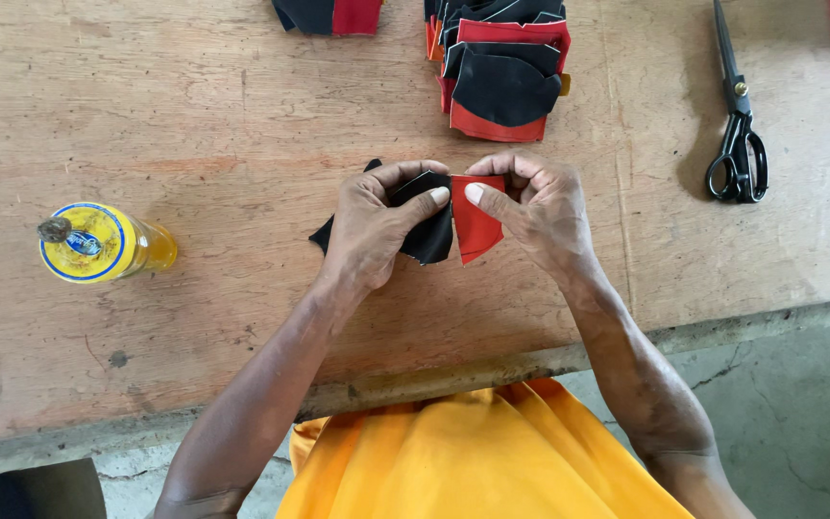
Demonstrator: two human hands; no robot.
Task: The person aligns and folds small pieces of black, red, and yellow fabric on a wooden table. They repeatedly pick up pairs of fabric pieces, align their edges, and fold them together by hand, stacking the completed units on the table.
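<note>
My left hand point(377, 223) pinches a black fabric piece point(431, 240) at its right edge, thumb on top. My right hand point(533, 207) pinches a red fabric piece point(476, 231) at its left edge. The two pieces meet edge to edge between my thumbs, just above the wooden table point(223, 125). Part of the black piece pokes out to the left under my left hand.
A stack of cut black and red pieces point(503, 67) lies just beyond my hands, with another small pile point(330, 15) at the top edge. Black scissors point(739, 135) lie at the right. A yellow bottle point(98, 244) lies at the left. The table's front edge point(434, 380) runs near my yellow garment.
</note>
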